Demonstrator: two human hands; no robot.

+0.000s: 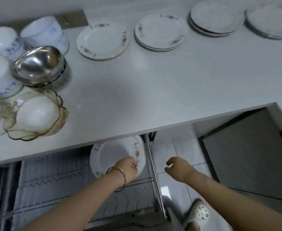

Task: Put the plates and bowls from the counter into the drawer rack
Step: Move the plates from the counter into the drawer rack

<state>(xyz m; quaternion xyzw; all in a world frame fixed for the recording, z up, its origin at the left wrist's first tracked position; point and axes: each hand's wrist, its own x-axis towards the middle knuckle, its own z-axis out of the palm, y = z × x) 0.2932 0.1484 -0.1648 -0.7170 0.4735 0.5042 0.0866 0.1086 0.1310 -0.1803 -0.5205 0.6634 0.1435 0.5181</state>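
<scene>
My left hand (127, 168) grips the near rim of a white floral plate (110, 155) and holds it on edge over the wire drawer rack (57, 180), at the rack's right end under the counter lip. My right hand (178, 167) hangs over the floor tiles to the right of the drawer, fingers loosely curled and holding nothing. On the counter (153, 84) lie a floral plate (102, 41), a stack of floral plates (160, 31) and two stacks of plain white plates (216, 16) (270, 19). At the left stand blue-patterned bowls (43, 32), steel bowls (40, 64) and a white bowl (37, 114) in a glass dish.
The drawer's metal side rail (151, 169) runs between my two hands. A dark cabinet door (246, 155) stands to the right. A foot in a white clog (196, 214) rests on the tiled floor beside the drawer front.
</scene>
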